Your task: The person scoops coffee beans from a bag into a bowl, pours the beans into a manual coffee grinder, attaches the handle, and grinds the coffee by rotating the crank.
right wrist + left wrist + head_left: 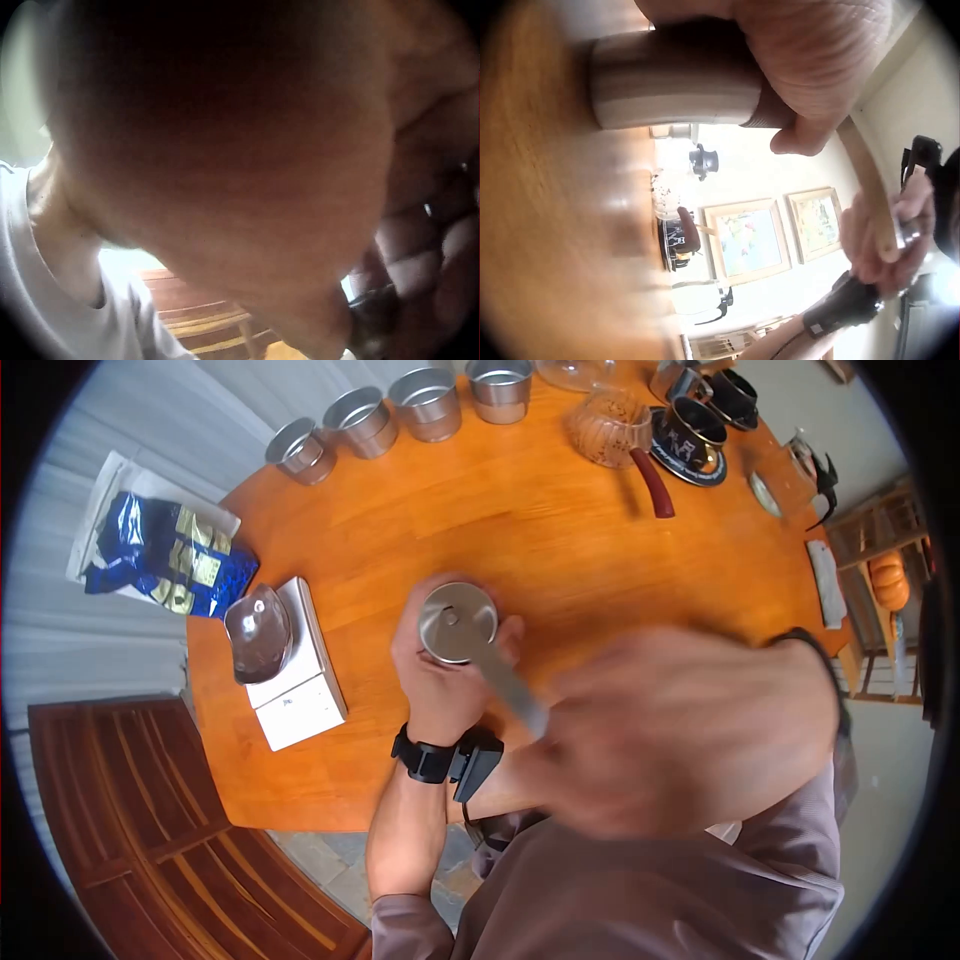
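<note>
A hand coffee grinder [447, 610] with a silvery round top stands upright on the wooden table. My left hand [440, 680] grips its cylindrical metal body [675, 82], thumb and fingers wrapped around the upper part. From the centre of the top a flat crank handle [505, 680] reaches out toward my right hand [660, 730], which is blurred in the head view. In the left wrist view the fingers of that hand curl around the outer end of the crank [870, 172]. Its palm fills most of the right wrist view, and the grinder's inside is hidden.
Left of the grinder, a white scale [300, 705] carries a clear dish [260, 635], beside a blue and white bag [175, 550]. Several metal cups [425, 405] line the far edge. A glass pot with a red handle [653, 485] and a black cup [695, 435] stand far right.
</note>
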Available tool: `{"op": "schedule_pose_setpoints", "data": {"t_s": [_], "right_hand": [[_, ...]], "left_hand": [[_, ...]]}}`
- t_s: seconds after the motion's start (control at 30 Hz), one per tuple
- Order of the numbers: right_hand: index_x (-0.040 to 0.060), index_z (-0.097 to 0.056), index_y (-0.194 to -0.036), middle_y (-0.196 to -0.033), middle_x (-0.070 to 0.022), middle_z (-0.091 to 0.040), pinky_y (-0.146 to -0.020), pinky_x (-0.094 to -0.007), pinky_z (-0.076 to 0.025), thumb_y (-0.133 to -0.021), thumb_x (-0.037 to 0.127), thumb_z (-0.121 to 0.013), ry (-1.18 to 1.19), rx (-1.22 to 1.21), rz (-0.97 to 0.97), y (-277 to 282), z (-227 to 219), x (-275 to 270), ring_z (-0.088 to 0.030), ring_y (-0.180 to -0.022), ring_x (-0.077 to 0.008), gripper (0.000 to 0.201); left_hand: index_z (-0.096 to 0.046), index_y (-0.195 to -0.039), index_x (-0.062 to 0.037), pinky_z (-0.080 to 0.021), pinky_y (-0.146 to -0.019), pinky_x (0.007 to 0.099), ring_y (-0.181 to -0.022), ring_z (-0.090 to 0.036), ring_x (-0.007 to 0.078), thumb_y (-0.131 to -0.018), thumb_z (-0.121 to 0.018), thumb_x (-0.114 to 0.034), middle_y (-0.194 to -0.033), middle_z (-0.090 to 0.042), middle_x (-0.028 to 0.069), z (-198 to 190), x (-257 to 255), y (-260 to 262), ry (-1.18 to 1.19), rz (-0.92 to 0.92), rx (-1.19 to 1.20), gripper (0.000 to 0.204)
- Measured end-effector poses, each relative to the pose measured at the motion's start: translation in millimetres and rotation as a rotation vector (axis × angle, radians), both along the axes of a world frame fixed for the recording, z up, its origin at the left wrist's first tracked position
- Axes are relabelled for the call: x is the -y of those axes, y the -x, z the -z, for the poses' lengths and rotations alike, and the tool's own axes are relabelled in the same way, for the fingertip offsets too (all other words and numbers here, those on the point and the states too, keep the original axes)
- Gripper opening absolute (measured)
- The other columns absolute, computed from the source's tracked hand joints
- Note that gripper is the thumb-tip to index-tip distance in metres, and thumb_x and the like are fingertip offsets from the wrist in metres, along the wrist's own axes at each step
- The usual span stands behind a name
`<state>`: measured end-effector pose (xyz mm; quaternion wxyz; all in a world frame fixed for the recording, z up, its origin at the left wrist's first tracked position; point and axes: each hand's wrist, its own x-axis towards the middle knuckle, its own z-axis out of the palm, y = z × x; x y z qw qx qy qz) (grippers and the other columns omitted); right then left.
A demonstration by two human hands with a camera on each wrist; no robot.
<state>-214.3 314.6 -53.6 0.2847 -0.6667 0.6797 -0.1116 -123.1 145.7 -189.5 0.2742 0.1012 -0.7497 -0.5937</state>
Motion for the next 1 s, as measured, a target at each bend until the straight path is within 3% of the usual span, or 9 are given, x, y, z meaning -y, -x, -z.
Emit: {"op": "schedule_pose_setpoints", "data": {"t_s": [0.07, 0.13, 0.23, 0.33, 0.47, 0.6, 0.77, 0.83, 1.0], "right_hand": [[0.0045, -0.059, -0.086, -0.075, -0.0049, -0.057, -0.062, -0.0344, -0.048, -0.086, 0.016, -0.065, 0.955, 0.092, -0.261, -10.9, 45.1, 21.1, -0.060, -0.073, -0.0220, 0.013], [-0.0073, -0.064, -0.094, -0.086, -0.0161, -0.070, -0.059, -0.0457, -0.055, -0.085, 0.012, -0.063, 0.899, 0.143, -0.427, -1.2, 39.2, 61.4, -0.070, -0.072, -0.0357, 0.022], [-0.0059, -0.069, -0.087, -0.083, -0.0189, -0.072, -0.063, -0.0463, -0.058, -0.085, 0.013, -0.063, 0.906, -0.173, -0.311, 14.0, 34.4, 125.4, -0.072, -0.075, -0.0375, 0.020], [-0.0043, -0.071, -0.085, -0.073, -0.0206, -0.069, -0.065, -0.0464, -0.058, -0.086, 0.014, -0.064, 0.696, -0.363, -0.242, 74.2, 35.0, 143.0, -0.072, -0.074, -0.0377, 0.019], [0.0035, -0.061, -0.094, -0.083, -0.0156, -0.064, -0.078, -0.0464, -0.051, -0.095, 0.022, -0.066, 0.235, -0.444, 0.147, 100.8, 10.9, 62.9, -0.064, -0.086, -0.0371, 0.020], [0.0049, -0.061, -0.097, -0.082, -0.0125, -0.063, -0.067, -0.0464, -0.051, -0.094, 0.021, -0.066, -0.174, -0.294, 0.221, 62.3, -36.0, -3.0, -0.064, -0.081, -0.0352, 0.017], [0.0034, -0.062, -0.099, -0.083, -0.0088, -0.061, -0.064, -0.0400, -0.050, -0.088, 0.018, -0.065, -0.120, -0.173, -0.306, 8.5, -23.3, -0.7, -0.064, -0.078, -0.0257, 0.018], [0.0011, -0.060, -0.098, -0.084, -0.0083, -0.057, -0.068, -0.0357, -0.049, -0.085, 0.018, -0.065, 0.682, 0.071, -0.400, -6.5, 20.4, 21.6, -0.061, -0.079, -0.0238, 0.022], [-0.0030, -0.058, -0.086, -0.079, -0.0171, -0.062, -0.067, -0.0422, -0.055, -0.081, 0.010, -0.063, 1.002, -0.317, -0.483, 27.7, 14.4, 127.2, -0.066, -0.077, -0.0350, 0.015]], "left_hand": [[-0.064, -0.107, -0.0046, -0.052, -0.075, 0.0272, -0.083, -0.062, 0.0124, -0.075, -0.083, -0.001, -0.092, -0.067, 0.0021, -7.3, -3.7, -2.5, 0.014, -0.009, 0.106, 0.037], [-0.064, -0.107, -0.0057, -0.053, -0.074, 0.0280, -0.082, -0.063, 0.0128, -0.077, -0.082, -0.002, -0.092, -0.067, 0.0018, -6.6, -4.4, -3.8, 0.033, -0.017, 0.203, 0.036], [-0.068, -0.102, -0.0085, -0.056, -0.075, 0.0327, -0.085, -0.068, 0.0155, -0.079, -0.081, -0.009, -0.096, -0.072, 0.0032, 26.7, 0.1, -10.0, 0.347, 0.040, -0.049, 0.027], [-0.065, -0.107, -0.0043, -0.054, -0.078, 0.0297, -0.085, -0.066, 0.0147, -0.074, -0.083, -0.004, -0.095, -0.069, 0.0042, 5.3, -2.5, -6.3, 0.023, 0.132, 0.084, 0.037], [-0.065, -0.106, -0.0037, -0.053, -0.075, 0.0288, -0.081, -0.064, 0.0136, -0.071, -0.084, 0.000, -0.092, -0.068, 0.0040, 13.4, -2.8, -4.7, -0.240, 0.169, -0.031, 0.040], [-0.065, -0.103, -0.0041, -0.053, -0.075, 0.0286, -0.082, -0.064, 0.0125, -0.070, -0.084, 0.002, -0.094, -0.067, 0.0043, 4.7, -4.2, -1.8, -0.114, 0.120, -0.008, 0.038], [-0.065, -0.104, -0.0039, -0.053, -0.077, 0.0275, -0.083, -0.063, 0.0125, -0.070, -0.086, 0.001, -0.094, -0.067, 0.0042, 13.6, -8.2, 1.5, -0.173, 0.105, -0.020, 0.040], [-0.066, -0.104, -0.0043, -0.054, -0.077, 0.0276, -0.085, -0.064, 0.0127, -0.070, -0.086, 0.002, -0.095, -0.068, 0.0040, -0.6, -10.8, -1.6, -0.219, 0.080, 0.099, 0.040], [-0.067, -0.109, -0.0045, -0.055, -0.081, 0.0304, -0.093, -0.067, 0.0130, -0.073, -0.085, 0.000, -0.103, -0.072, 0.0044, 19.0, 1.5, -7.7, 0.170, 0.120, -0.027, 0.041]]}}
